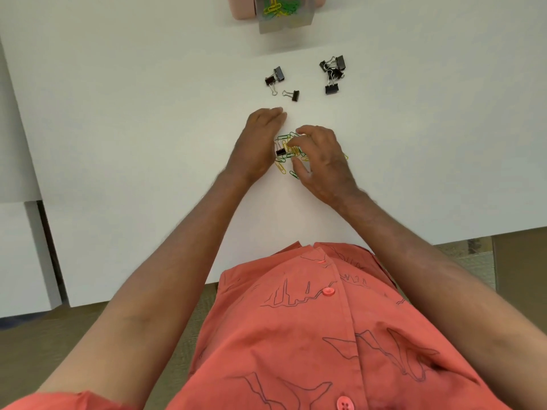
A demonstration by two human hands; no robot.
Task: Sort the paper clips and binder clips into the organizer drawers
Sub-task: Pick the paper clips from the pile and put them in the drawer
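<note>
A heap of green and yellow paper clips (288, 153) lies on the white table, with one black binder clip (280, 151) among them. My left hand (257, 143) rests flat on its edge along the heap's left side, fingers straight and together. My right hand (319, 161) arches over the heap's right side, fingertips curled down onto the clips; whether it grips any I cannot tell. Farther back lie three black binder clips (279, 81) and a cluster of several more (333, 74). The pink organizer (242, 8) stands at the far edge, its clear drawer (284, 16) pulled out and holding green and yellow paper clips.
The white table (148, 113) ends just in front of my body; its left edge runs diagonally. A lower white surface (17, 247) lies to the left, brown floor beneath.
</note>
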